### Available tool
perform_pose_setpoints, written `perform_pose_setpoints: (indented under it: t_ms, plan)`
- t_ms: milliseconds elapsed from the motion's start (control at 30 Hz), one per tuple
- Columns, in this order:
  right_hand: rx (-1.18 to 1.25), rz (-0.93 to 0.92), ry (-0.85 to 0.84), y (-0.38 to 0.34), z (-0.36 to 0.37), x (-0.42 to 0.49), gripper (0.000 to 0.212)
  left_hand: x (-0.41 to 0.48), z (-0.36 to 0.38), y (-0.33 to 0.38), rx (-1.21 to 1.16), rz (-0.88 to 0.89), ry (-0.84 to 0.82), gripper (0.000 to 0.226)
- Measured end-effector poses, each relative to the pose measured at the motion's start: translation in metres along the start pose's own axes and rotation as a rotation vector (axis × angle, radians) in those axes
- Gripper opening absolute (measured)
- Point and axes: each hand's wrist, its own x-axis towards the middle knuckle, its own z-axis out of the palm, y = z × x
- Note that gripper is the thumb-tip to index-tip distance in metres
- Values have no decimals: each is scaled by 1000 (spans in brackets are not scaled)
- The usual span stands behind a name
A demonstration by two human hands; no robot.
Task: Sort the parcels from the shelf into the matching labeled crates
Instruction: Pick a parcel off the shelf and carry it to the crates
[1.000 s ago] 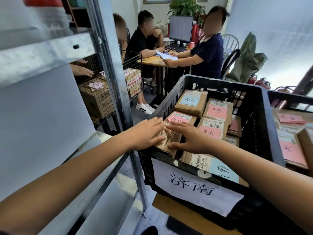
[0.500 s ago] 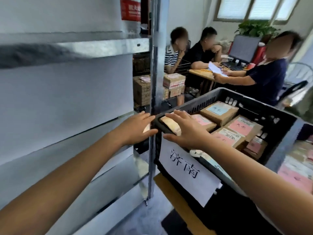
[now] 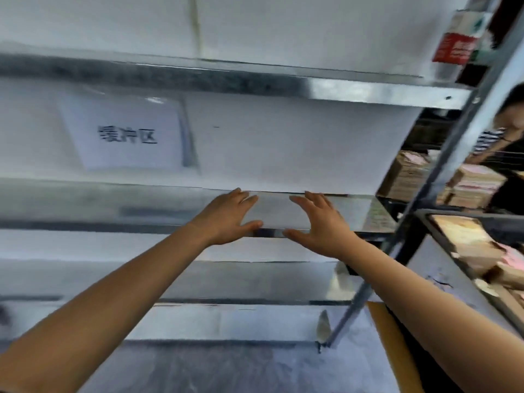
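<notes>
left hand (image 3: 229, 215) and right hand (image 3: 317, 222) hover at the shelf (image 3: 170, 199) edge, fingers released and empty, likely reaching for a parcel.

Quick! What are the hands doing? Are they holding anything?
Left hand: open, fingers spread, holding nothing, out in front of the metal shelf.
Right hand: open too, holding nothing.

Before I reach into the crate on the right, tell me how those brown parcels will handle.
The brown parcels in the black crate look like flat-sided cardboard boxes: probably stiff, unlikely to roll. They lie packed close, so pushing one would likely shift its neighbours. Their pink labels look like stuck-on paper; gripping there may slip or peel. Blur hides more.
</notes>
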Motion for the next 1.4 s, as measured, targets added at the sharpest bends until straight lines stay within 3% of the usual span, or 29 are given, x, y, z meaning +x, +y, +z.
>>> perform_pose_setpoints:
  t_ms: [500, 767, 1233, 1400]
  plan:
    - [115, -377, -97, -332, 136, 113, 75, -229, -26, -285, 129, -511, -5, 66]
    - [187, -530, -154, -472, 180, 148, 75, -324, -34, -388, 148, -743, 2, 65]
    - [299, -748, -285, -645, 264, 275, 75, -362, -36, -560, -3, -1015, 85, 61]
    - [352, -810, -247, -710, 279, 339, 74, -361, -54, -634, 10, -1081, 102, 64]
